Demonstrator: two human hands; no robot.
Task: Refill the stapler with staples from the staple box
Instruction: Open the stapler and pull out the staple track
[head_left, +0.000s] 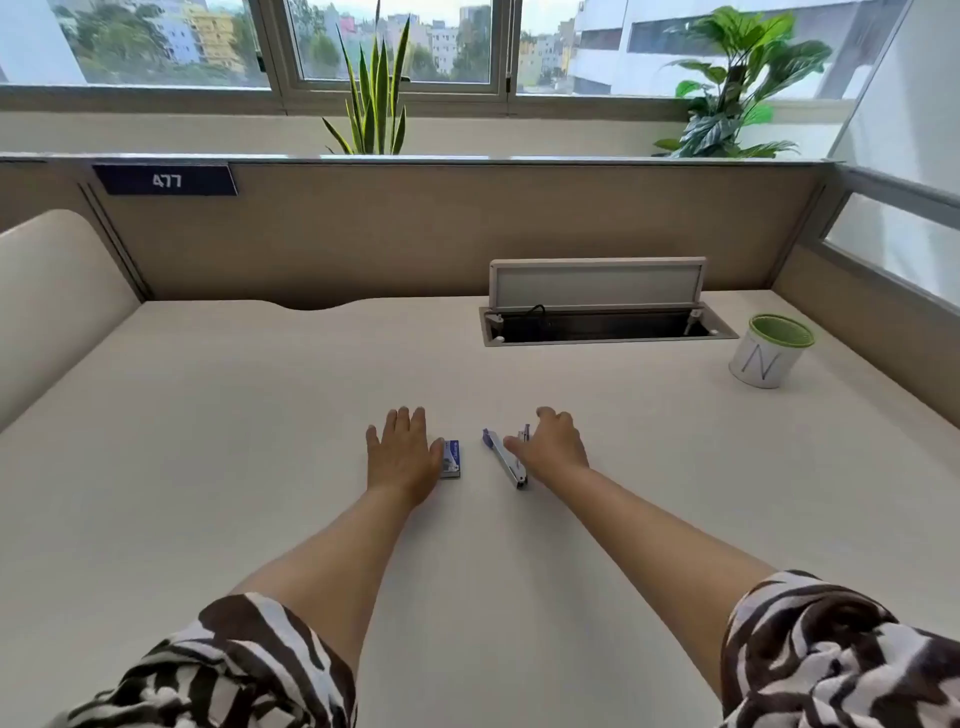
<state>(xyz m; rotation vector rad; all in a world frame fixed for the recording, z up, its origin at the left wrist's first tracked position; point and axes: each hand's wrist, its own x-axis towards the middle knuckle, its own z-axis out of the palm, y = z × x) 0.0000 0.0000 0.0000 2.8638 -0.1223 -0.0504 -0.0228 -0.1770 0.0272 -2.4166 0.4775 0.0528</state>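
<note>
A small blue and white staple box (451, 459) lies flat on the desk, just right of my left hand (401, 453). That hand rests palm down with fingers spread, its thumb touching the box's left edge. A silver stapler (503, 458) with blue tips lies swung open on the desk, pointing toward the upper left. My right hand (549, 445) sits over the stapler's right side, thumb against the metal arm, fingers curled over the raised part. How firmly it grips is unclear.
A white cup (768, 358) with a green inside and the letter N stands at the right. An open cable hatch (602, 326) with a raised lid lies behind the hands. Beige partition walls (415, 234) enclose the desk; plants stand beyond.
</note>
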